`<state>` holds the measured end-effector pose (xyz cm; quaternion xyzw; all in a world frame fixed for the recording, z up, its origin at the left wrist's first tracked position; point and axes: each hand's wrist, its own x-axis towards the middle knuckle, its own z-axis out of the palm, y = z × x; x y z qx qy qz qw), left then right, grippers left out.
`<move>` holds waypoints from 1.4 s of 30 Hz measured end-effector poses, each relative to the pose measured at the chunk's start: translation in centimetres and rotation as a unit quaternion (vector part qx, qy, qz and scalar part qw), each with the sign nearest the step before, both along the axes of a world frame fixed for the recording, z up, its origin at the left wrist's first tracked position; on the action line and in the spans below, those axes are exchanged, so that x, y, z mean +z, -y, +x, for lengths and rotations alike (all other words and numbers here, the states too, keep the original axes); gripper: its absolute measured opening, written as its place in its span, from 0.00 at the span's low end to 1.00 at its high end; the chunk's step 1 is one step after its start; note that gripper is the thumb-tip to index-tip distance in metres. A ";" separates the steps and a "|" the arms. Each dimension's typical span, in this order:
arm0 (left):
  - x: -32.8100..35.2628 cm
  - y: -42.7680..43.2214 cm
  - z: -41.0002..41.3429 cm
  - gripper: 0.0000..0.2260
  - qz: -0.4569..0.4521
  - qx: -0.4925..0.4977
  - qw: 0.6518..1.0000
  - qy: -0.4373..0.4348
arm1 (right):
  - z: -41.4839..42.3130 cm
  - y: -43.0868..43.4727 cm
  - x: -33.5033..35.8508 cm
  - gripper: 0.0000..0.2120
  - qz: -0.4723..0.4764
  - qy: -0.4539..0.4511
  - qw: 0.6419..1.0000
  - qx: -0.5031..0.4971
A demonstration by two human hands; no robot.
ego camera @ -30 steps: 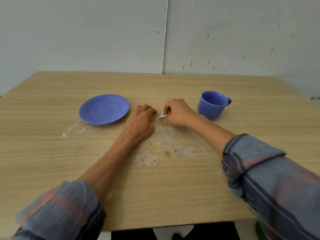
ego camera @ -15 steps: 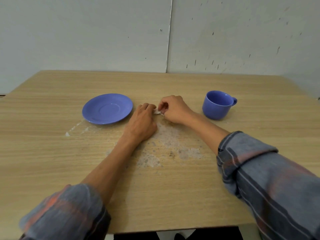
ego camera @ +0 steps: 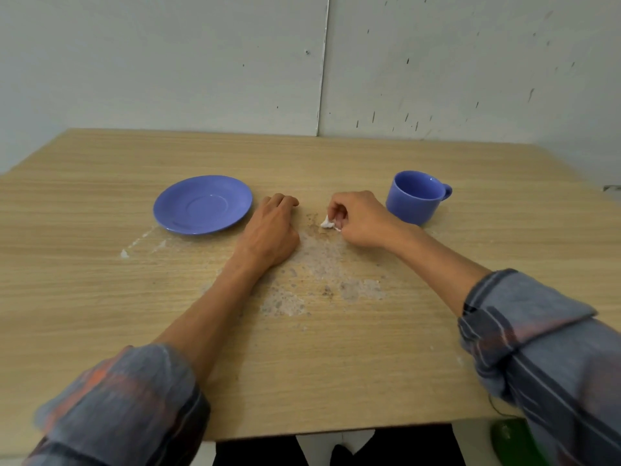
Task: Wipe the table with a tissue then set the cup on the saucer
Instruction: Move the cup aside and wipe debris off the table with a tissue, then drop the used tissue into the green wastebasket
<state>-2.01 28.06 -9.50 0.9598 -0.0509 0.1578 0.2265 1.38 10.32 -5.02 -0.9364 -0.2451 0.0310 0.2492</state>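
Note:
A blue saucer [ego camera: 202, 204] lies on the wooden table [ego camera: 336, 364] left of centre. An upright blue cup [ego camera: 415, 196] stands to the right, its handle turned to the right. My right hand [ego camera: 361, 218] sits just left of the cup, fingers pinched on a small crumpled white tissue [ego camera: 327, 223] pressed to the table. My left hand [ego camera: 274, 230] rests as a loose fist on the table beside the saucer's right rim, holding nothing. A pale speckled smear [ego camera: 322, 264] spreads over the wood between and below both hands.
White streaks [ego camera: 141, 242] mark the table below the saucer. A grey wall [ego camera: 302, 62] rises right behind the table's far edge. A green object [ego camera: 510, 438] shows under the near right corner.
My right hand has drawn the tissue to the right, away from my left hand; a gap now lies between them. My left hand has stayed beside the saucer.

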 end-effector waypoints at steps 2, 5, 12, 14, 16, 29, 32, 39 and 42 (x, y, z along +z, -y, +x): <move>0.1 0.1 -0.2 0.23 -0.001 -0.005 1.000 -0.002 | -0.7 0.4 -0.1 0.11 0.000 0.012 1.000 -0.011; 0.6 0.1 -0.7 0.21 -0.006 -0.024 1.000 0.008 | -2.0 1.0 0.6 0.09 -0.048 -0.033 0.997 0.041; 3.0 3.7 -2.7 0.16 -0.134 -0.090 0.986 0.040 | -3.7 3.1 3.8 0.11 0.301 -0.307 0.903 -0.003; 4.5 5.3 -3.5 0.14 -0.286 -0.092 0.954 -0.014 | -4.2 3.4 4.8 0.10 0.444 -0.360 0.820 -0.024; 6.1 6.6 -4.2 0.13 -0.433 -0.104 0.893 -0.058 | -5.0 4.1 6.0 0.10 0.526 -0.388 0.756 -0.017; 12.9 18.7 -9.5 0.07 -0.559 -0.174 0.810 -0.014 | -13.0 15.0 10.4 0.10 0.574 -0.165 0.797 -0.090; 13.8 23.3 -10.7 0.07 -0.557 -0.187 0.809 -0.020 | -14.9 18.7 10.2 0.10 0.556 -0.035 0.818 -0.143; 12.5 34.6 -14.0 0.09 -0.554 -0.268 0.779 -0.121 | -20.0 28.8 7.8 0.09 0.503 0.144 0.800 -0.295; 11.0 39.0 -15.2 0.09 -0.572 -0.286 0.751 -0.166 | -22.6 33.1 5.8 0.10 0.557 0.139 0.759 -0.307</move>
